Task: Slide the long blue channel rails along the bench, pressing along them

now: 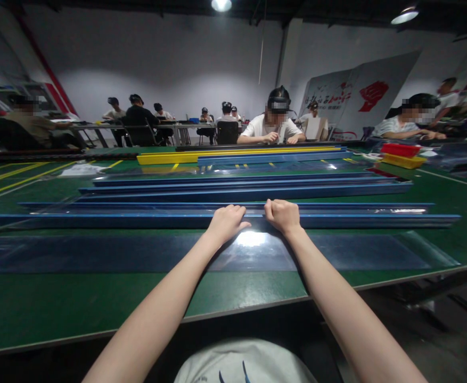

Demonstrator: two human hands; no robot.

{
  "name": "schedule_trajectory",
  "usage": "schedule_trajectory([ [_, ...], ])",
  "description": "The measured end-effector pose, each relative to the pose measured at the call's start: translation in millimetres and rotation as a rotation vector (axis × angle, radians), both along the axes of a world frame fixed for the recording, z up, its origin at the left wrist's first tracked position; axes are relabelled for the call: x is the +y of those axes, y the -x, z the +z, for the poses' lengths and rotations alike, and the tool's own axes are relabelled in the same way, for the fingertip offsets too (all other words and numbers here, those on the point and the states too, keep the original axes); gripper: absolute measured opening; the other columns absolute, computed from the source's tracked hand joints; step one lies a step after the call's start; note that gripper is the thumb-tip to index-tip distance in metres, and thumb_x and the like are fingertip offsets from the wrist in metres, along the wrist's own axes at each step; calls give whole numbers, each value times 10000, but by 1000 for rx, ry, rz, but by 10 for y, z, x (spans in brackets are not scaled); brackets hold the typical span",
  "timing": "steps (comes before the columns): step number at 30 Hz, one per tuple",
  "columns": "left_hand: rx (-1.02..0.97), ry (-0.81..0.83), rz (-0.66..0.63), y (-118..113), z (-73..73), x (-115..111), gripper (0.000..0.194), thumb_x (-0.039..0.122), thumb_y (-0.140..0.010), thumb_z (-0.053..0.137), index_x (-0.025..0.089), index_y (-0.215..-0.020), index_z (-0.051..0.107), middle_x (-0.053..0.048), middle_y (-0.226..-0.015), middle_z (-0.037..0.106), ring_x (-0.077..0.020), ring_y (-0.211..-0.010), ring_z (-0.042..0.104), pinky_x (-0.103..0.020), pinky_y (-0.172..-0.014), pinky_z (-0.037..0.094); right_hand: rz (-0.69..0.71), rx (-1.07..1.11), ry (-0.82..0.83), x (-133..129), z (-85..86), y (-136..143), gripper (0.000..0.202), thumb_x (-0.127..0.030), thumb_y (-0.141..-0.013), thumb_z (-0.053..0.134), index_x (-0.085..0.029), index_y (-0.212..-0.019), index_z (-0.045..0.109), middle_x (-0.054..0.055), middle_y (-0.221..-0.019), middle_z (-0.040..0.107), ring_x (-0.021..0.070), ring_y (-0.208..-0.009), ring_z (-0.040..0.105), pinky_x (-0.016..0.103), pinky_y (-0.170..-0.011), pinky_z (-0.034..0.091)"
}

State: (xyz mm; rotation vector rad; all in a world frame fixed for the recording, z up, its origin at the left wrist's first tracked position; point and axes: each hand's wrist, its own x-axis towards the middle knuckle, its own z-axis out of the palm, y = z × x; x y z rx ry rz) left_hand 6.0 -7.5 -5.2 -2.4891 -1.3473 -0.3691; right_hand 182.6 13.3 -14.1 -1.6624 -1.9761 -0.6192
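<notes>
- Left grip (227,222) and right grip (284,215): closed on the nearest blue rail (177,221), which runs out past both.
- Clear plastic strip (253,256): flat on the green tabletop (97,298), just nearer the body than both.

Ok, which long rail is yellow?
The yellow rail far across the green table, just behind a blue rail. Its colour sets it apart: the nearer rails, like the one at the left hand and right hand, are blue.
</notes>
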Motion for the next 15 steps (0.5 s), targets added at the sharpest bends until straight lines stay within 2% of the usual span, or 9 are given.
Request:
schedule_trajectory([
  [15, -12, 19, -14, 1, -14, 9, 299, 446, -776, 548, 170, -884, 519, -60, -903, 613, -203, -882, 554, -280, -697, 410, -81, 43, 2, 24, 5, -91, 435, -280, -803, 335, -133, -576, 675, 101, -636, 665, 137, -529, 561, 250, -478, 222],
])
